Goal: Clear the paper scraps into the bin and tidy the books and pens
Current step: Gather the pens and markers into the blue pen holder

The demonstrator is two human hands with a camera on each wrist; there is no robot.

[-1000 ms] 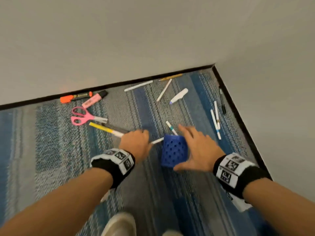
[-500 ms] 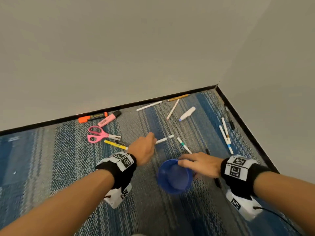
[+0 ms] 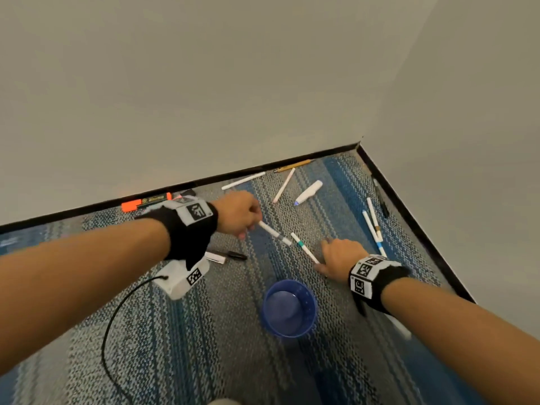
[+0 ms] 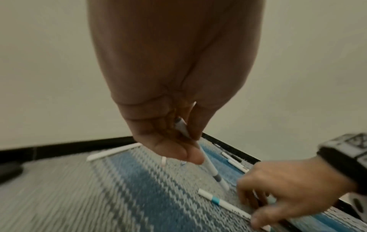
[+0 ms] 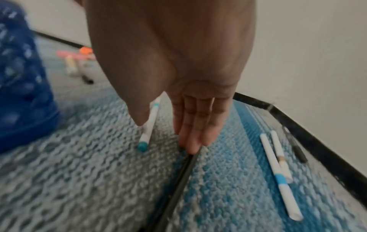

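Note:
A blue perforated pen cup [image 3: 310,299] stands upright on the striped carpet, with neither hand on it; its wall also fills the left of the right wrist view [image 5: 21,94]. My left hand [image 3: 248,229] pinches a white pen with a grey band [image 3: 274,233] [image 4: 208,164], tip slanting down towards the carpet. My right hand [image 3: 324,255] lies low beyond the cup. Its straight fingers [image 5: 190,141] touch a black pen [image 5: 178,180], and its thumb is beside a white pen with a teal band [image 3: 304,248] [image 5: 149,124].
Loose pens lie by the skirting: an orange highlighter [image 3: 146,201], a white pen [image 3: 244,180], a pencil [image 3: 292,166], a white marker [image 3: 309,192], two white pens [image 3: 372,223] and a black pen [image 3: 381,200]. Two walls meet at the corner [image 3: 359,146]. A black marker [image 3: 230,255] lies under my left wrist.
The cup went from lying on its side under my right hand to standing upright and free. My right hand moved onto pens on the carpet. My left hand lifted the white pen.

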